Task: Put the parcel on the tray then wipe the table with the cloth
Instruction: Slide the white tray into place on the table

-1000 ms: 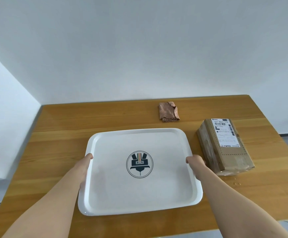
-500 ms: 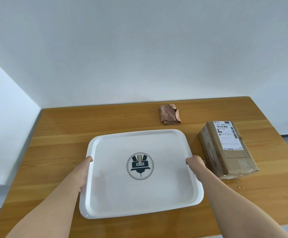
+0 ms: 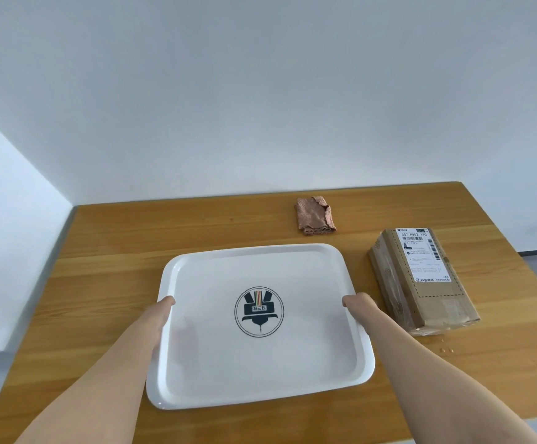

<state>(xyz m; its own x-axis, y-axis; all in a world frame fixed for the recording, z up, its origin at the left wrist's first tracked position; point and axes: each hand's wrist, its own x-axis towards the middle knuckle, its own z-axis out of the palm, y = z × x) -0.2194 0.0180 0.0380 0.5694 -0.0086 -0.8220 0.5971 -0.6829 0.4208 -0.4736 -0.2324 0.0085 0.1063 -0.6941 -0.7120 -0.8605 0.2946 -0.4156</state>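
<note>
Left hand (image 3: 159, 315) and right hand (image 3: 360, 307) each grip a side rim of the white tray (image 3: 254, 254), which holds nothing. The cardboard parcel (image 3: 421, 283) sits right of it on the wooden table (image 3: 116, 251); the folded cloth (image 3: 314, 215) lies far, untouched. Both steps remain.

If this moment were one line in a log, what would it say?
left hand: grips white tray left rim | right hand: grips right rim | cardboard parcel: on table, right of tray | cloth: folded, untouched
</note>
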